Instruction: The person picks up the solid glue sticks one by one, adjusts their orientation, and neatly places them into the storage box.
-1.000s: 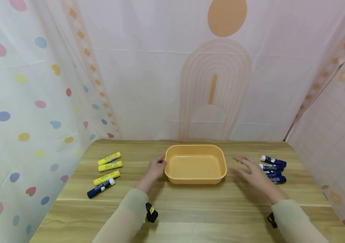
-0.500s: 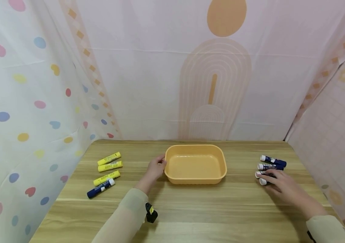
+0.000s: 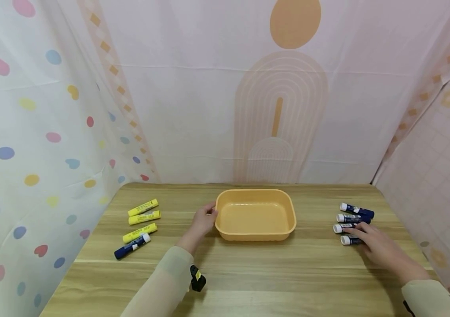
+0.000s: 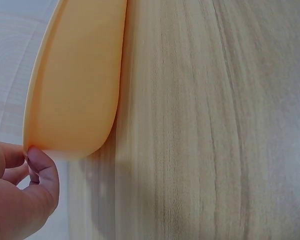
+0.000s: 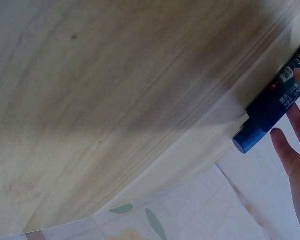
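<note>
Four blue tubes [image 3: 353, 218] at right hand [image 3: 378, 247]

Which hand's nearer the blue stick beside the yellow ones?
Left. Left hand is right of the blue stick, pinching the tray; right hand is farther right, past the tray.

Lettering on a blue stick [image 5: 276, 102] seems to read "GLUE STICK"; print on the yellow sticks [image 3: 144, 217] is illegible.

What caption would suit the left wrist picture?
A left hand pinches the rim of an orange tray on a wooden table.
</note>
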A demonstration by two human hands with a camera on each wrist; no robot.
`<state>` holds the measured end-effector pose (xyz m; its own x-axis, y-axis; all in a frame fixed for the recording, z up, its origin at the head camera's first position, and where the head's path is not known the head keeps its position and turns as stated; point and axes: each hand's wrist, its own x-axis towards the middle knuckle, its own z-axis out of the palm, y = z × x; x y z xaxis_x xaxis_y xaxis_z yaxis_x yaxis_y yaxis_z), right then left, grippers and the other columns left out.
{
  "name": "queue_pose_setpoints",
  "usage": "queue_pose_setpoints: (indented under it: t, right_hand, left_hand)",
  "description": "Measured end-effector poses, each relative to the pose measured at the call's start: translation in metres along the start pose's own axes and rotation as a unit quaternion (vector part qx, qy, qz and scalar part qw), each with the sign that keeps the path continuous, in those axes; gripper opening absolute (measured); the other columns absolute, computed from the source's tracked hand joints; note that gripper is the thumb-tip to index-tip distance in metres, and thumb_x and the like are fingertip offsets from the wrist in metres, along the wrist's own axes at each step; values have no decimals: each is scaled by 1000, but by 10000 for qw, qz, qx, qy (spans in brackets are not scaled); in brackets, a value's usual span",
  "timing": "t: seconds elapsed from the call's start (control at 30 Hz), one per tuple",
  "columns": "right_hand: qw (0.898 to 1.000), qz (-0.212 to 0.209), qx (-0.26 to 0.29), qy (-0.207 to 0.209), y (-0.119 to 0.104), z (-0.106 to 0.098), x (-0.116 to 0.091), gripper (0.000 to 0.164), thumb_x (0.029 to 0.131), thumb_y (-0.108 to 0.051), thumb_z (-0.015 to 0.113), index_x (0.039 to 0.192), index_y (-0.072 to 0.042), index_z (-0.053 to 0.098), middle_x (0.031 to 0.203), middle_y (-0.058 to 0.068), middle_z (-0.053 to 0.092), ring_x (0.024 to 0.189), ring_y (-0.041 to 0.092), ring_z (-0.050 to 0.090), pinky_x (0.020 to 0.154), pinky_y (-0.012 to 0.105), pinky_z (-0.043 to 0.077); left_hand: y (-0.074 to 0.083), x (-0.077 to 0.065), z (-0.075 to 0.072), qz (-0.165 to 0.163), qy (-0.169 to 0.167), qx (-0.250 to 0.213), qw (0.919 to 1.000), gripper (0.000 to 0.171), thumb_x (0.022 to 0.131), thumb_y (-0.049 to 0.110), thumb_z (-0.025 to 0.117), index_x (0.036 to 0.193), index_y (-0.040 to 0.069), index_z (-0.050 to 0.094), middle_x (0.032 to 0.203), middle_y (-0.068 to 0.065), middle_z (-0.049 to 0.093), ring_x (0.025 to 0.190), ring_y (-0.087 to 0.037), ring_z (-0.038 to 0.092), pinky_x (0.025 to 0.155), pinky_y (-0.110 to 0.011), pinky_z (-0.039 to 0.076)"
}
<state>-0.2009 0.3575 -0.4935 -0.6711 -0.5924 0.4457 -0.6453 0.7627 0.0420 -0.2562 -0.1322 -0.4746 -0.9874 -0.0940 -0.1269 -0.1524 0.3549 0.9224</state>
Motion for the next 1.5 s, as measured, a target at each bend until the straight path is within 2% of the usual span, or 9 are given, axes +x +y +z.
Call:
queue_pose_setpoints:
  t: [0.3, 0.53, 0.67, 0.73, 0.83, 0.97, 1.1, 1.27, 1.5]
  right_hand:
    - [9998, 126, 53, -145, -2, 0, -3, 62, 59, 5, 77, 116, -13, 63, 98, 10, 64, 91, 32, 59, 74, 49, 50]
    - [9998, 113, 136, 66, -6, -3, 1, 70, 59, 6, 80, 124, -13, 59, 94, 3, 54, 74, 17, 55, 59, 34, 48]
    - [9979, 465, 352, 285, -12, -8, 13, 81, 63, 7, 80, 135, -15, 51, 98, 5, 52, 70, 11, 50, 54, 28, 44]
    - [9963, 644, 415, 379, -15, -11, 19, 85, 65, 6, 80, 139, -16, 46, 99, 6, 52, 68, 8, 47, 53, 26, 42]
    - [9935, 900, 469, 509, -22, -15, 27, 82, 68, 5, 78, 140, -17, 45, 100, 6, 52, 69, 8, 46, 53, 26, 41]
    - [9885, 1289, 627, 475, -32, -18, 37, 74, 75, 0, 75, 140, -18, 45, 105, 11, 51, 75, 17, 52, 55, 31, 45]
    - [9733, 1905, 1231, 347, -40, -14, 44, 66, 83, -4, 70, 142, -17, 42, 111, 15, 50, 84, 27, 56, 57, 32, 48]
    - [9438, 2530, 2090, 394, -46, -5, 53, 60, 86, -3, 66, 140, -5, 40, 112, 22, 51, 90, 34, 59, 59, 26, 51]
    - [9013, 3328, 2750, 361, -57, -1, 73, 64, 87, -7, 66, 142, -6, 33, 112, 26, 54, 91, 36, 60, 64, 33, 52]
  left_hand:
    - [-5, 3, -1, 191, 51, -43, 9998, 37, 96, 6, 49, 133, 0, 52, 98, -12, 50, 77, -16, 49, 57, -20, 45]
    - [-5, 2, -2, 385, -10, -43, 9992, 37, 96, 7, 51, 132, 1, 53, 97, -12, 51, 78, -17, 50, 58, -21, 46]
    - [-5, 2, -2, 341, 39, 3, 9994, 37, 96, 5, 50, 132, -2, 51, 98, -13, 51, 79, -16, 49, 58, -20, 45]
    - [-4, 2, -1, 188, 33, 1, 9998, 38, 96, 5, 49, 134, -1, 51, 100, -13, 51, 79, -16, 49, 59, -19, 44]
    - [-2, 1, -1, 77, -11, -5, 10000, 39, 97, 6, 48, 135, 0, 49, 102, -13, 51, 78, -15, 48, 58, -18, 43]
    - [1, -1, 0, 49, -42, 35, 10000, 40, 97, 6, 48, 137, 0, 48, 101, -12, 50, 74, -13, 47, 56, -18, 42]
    - [2, -2, -1, 31, -68, 7, 10000, 40, 98, 8, 48, 137, 1, 47, 101, -11, 49, 73, -13, 46, 56, -19, 41]
    - [2, -1, -1, -26, -77, -44, 10000, 41, 98, 7, 48, 138, 2, 47, 102, -11, 49, 74, -13, 46, 57, -19, 42]
    - [2, 0, -1, 40, -52, -52, 10000, 40, 97, 7, 48, 137, 1, 48, 100, -11, 50, 73, -13, 46, 56, -18, 41]
